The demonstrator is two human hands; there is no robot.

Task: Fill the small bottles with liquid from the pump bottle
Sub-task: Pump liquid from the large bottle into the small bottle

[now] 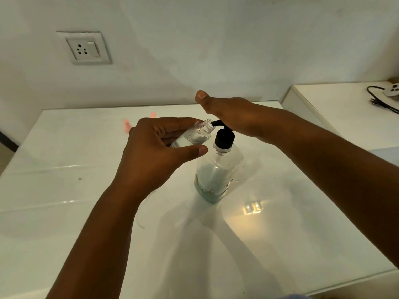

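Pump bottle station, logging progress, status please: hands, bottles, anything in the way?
Left hand grips small bottle, tilted, mouth at the spout. Right hand flat on pump bottle head. Nothing in the way.

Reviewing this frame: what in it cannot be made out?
Head view only:
- Pump head: mostly covered by the right hand; whether liquid is flowing cannot be told.
- Small bottle: lower part hidden by the left hand; fill level unclear.
- Pink things behind the left hand: blurred, partly hidden.
- Cable and white device: cut off by the right edge.
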